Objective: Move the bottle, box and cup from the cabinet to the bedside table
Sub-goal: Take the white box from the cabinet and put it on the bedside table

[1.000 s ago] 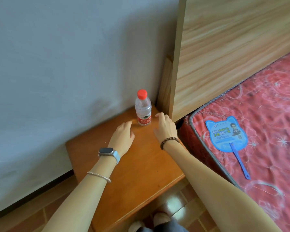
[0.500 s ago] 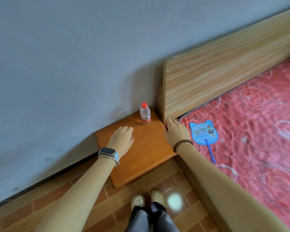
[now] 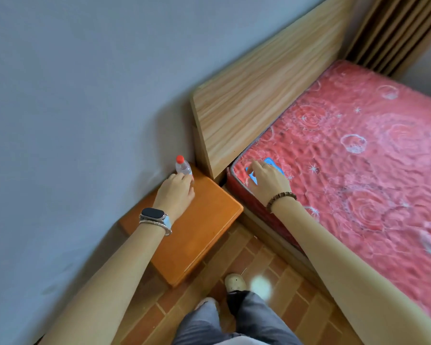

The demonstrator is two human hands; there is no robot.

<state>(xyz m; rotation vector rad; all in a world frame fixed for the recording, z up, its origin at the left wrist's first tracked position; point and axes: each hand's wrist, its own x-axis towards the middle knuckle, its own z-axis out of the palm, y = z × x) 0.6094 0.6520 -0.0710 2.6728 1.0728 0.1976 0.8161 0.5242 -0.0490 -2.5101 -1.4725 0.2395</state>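
A small clear water bottle [image 3: 182, 166] with a red cap stands upright at the back corner of the orange wooden bedside table [image 3: 197, 235], against the wall. My left hand [image 3: 176, 194], with a watch on the wrist, hovers in front of the bottle and hides its lower part; the fingers are loosely curled and hold nothing. My right hand [image 3: 266, 179] hangs relaxed over the corner of the mattress, holding nothing. No box or cup is in view.
A wooden headboard [image 3: 259, 95] rises right of the table. The red patterned mattress [image 3: 358, 170] fills the right side, with a blue hand fan [image 3: 271, 162] partly under my right hand. My feet [image 3: 235, 282] stand on brick-patterned floor by the table's front.
The view has pulled back and up from the table. My right hand moved from the table's edge to over the mattress and fan. The bottle stays where it stood.
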